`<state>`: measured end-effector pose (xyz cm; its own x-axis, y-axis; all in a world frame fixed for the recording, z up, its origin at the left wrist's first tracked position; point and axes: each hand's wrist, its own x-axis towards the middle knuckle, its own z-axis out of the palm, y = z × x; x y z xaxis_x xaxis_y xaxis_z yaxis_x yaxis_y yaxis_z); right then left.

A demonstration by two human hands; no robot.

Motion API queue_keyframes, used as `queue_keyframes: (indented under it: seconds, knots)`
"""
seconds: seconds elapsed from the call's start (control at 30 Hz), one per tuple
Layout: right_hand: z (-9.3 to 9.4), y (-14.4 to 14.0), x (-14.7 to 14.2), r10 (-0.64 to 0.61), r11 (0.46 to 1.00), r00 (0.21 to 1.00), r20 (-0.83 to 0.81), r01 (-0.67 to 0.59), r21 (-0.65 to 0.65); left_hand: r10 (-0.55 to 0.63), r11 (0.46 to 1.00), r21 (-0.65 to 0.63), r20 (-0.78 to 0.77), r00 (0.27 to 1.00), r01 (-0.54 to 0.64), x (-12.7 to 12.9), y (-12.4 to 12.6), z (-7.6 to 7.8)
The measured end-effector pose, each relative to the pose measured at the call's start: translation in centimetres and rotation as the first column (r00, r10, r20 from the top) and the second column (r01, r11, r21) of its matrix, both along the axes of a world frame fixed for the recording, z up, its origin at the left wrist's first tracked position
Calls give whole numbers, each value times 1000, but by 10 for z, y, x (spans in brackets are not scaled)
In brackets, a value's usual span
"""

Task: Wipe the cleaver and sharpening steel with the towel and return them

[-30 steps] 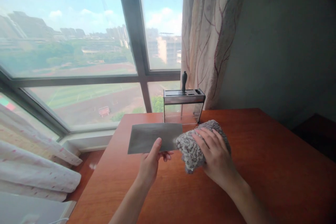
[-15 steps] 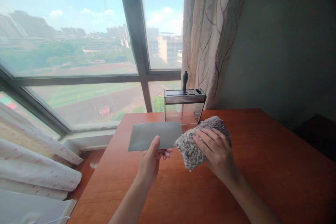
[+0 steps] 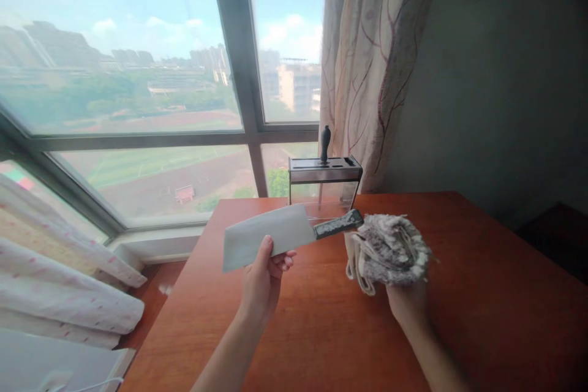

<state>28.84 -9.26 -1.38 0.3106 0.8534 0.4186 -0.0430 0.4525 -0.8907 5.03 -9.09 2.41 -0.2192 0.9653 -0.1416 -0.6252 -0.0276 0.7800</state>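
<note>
Above the near half of the wooden table (image 3: 459,269), the left hand (image 3: 261,282) is pinching the lower edge of a cleaver (image 3: 269,237) blade, thumb lying on the near face and fingers curling behind it; the grip is closed tight on the steel, and the cleaver is hanging clear of the table, its blade pointing left and sloping slightly down that way, its dark handle (image 3: 339,224) sticking out to the right and a little upward; just beside that handle, the right hand (image 3: 407,301) is gripping a bunched grey-and-white cloth (image 3: 388,251) from below, fingers wrapping closed about it, so that most of the hand is hiding under the folds; the cloth is sitting close to the handle's end, and whether the two are touching cannot be told; behind them, at the far edge of the table, a metal and clear-walled knife holder (image 3: 324,180) is standing upright with one black handle (image 3: 325,142) rising from its top; a patterned curtain (image 3: 367,61) is hanging behind the holder beside the large window (image 3: 138,104); pale bedding (image 3: 59,294) is lying at the lower left, off the table.
</note>
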Motion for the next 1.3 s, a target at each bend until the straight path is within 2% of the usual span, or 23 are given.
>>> queue_keyframes:
  seconds: [0.07, 0.17, 0.27, 0.33, 0.37, 0.43, 0.53, 0.67, 0.8, 0.9, 0.97, 1.1, 1.3]
  knots:
    - [-9, -4, -11, 9, 990, 952, -305, -51, -129, 14, 1000, 23, 31, 999, -15, 3, 0, 0]
    - [-18, -15, -30, 76, 939, 739, -670, -280, -202, -2, 1000, 21, 30, 1000, 1, 9, -2, 0]
    - [-15, -25, -55, 195, 873, 609, -769, -465, -147, -66, 998, -29, -54, 996, 64, 17, -10, -3]
    - [-6, -28, -73, 305, 791, 520, -798, -605, -92, -107, 989, -118, -149, 983, 90, 22, -16, -7]
    - [-1, -28, -81, 337, 764, 500, -798, -640, -78, -111, 983, -164, -197, 974, 79, 25, -19, -9]
    - [7, -25, -94, 320, 789, 503, -803, -610, -68, -65, 980, -197, -276, 959, 9, 29, -24, -13]
    - [13, -16, -105, 217, 837, 507, -834, -536, -108, 28, 986, -145, -330, 944, -80, 33, -25, -14]
    - [12, -7, -109, 112, 807, 456, -883, -560, -187, 69, 991, -80, -397, 915, -109, 36, -21, -13]
    - [15, -5, -110, 83, 775, 403, -911, -601, -195, 101, 990, -47, -441, 892, -136, 35, -17, -18]
    - [22, -3, -106, 114, 769, 385, -916, -618, -164, 91, 992, -53, -372, 924, -119, 29, -15, -24]
    - [26, -1, -101, 142, 775, 406, -903, -613, -154, 109, 994, 9, -289, 951, -111, 24, -14, -27]
    - [30, 5, -83, 143, 832, 458, -877, -536, -145, 132, 983, 154, -222, 966, -99, 16, -13, -25]
    - [33, 8, -63, 89, 892, 458, -885, -432, -134, -78, 989, 90, -339, 938, 115, 20, -13, -20]
